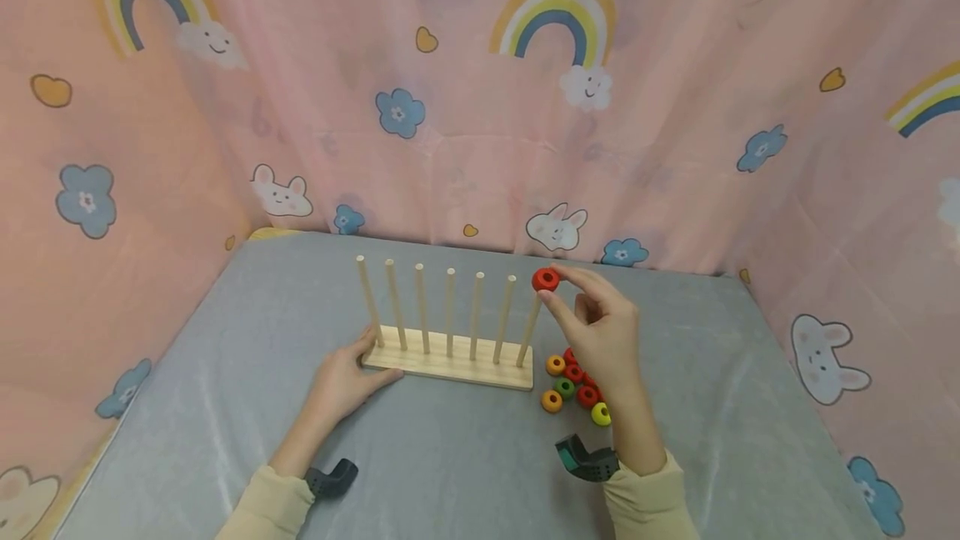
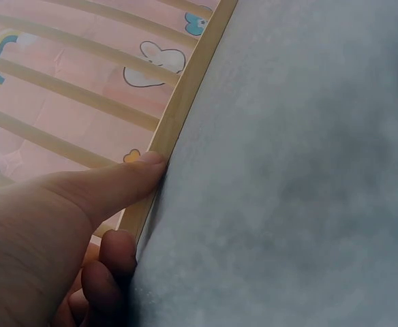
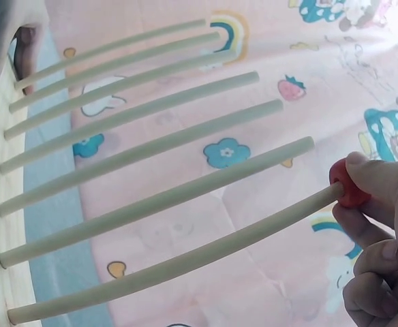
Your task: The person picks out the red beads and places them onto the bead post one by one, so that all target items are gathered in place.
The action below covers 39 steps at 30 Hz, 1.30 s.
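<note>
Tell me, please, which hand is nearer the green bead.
Right: the right hand is raised near the green bead; the left hand is well to its left, gripping the rack.

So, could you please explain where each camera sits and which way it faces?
Head: worn on the head, facing forward and down at the peg rack; left hand, right hand and both forearms show.
Left wrist: on that wrist, facing the rack's long edge, pink cloth beyond; only the left hand shows.
Right wrist: on that wrist, looking across the pegs; the right hand and part of the left show.
Head and right wrist share both hands, seven pegs and the red bead.
</note>
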Motion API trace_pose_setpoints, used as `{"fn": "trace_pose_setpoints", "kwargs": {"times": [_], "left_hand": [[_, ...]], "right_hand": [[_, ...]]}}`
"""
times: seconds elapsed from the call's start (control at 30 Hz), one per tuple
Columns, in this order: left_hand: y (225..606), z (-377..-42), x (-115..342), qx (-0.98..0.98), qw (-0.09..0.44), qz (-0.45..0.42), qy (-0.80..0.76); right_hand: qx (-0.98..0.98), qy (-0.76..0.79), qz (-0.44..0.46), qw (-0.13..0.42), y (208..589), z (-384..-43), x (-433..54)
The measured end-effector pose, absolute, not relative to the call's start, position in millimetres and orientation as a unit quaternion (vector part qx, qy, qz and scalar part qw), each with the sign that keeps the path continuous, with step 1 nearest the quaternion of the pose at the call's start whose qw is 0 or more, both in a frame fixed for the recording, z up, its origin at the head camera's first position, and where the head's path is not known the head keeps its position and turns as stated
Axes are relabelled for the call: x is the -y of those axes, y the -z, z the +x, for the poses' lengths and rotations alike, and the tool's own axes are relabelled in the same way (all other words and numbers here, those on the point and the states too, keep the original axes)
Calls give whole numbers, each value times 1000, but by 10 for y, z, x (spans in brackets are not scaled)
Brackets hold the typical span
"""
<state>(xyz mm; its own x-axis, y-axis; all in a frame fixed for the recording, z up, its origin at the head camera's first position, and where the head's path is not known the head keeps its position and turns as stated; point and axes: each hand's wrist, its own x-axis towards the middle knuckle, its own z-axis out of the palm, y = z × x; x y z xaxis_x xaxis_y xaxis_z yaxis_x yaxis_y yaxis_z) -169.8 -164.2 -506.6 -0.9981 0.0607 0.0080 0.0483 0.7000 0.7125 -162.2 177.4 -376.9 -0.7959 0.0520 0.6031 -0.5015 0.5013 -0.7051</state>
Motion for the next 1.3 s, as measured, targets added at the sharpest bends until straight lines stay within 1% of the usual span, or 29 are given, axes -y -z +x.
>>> {"fn": "trace_pose_setpoints", "kwargs": {"times": [1.3], "left_hand": [[5111,-1719,1644,-922,1,32,-387]], "right_hand": [[839,-451,133,273,3811,-1609,-1781]]}}
